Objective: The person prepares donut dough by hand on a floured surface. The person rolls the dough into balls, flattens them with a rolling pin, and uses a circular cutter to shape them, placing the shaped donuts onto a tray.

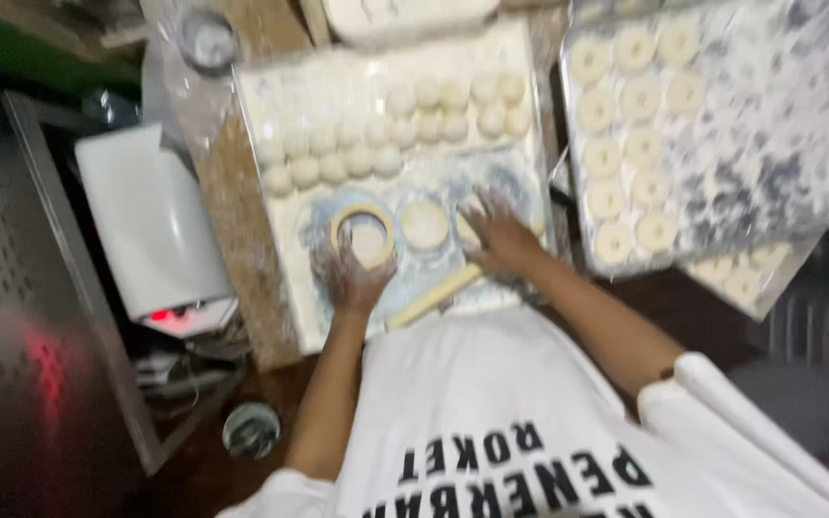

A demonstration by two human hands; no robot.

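Head view, blurred: the left hand (352, 273) presses its fingers around a round tan ring cutter (364, 233) lying flat on the floured white surface (290, 240). The right hand (499, 235) lies spread on flattened dough; its grip is unclear. A pale wooden rolling pin (434, 295) runs near-left to far-right between them. Dough balls (386, 134) sit farther back.

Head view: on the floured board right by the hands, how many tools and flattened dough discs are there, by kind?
Ring cutter: 1
Rolling pin: 1
Flattened dough discs: 2 clear, one of them inside the cutter; blur hides any under the right hand
Total: 4
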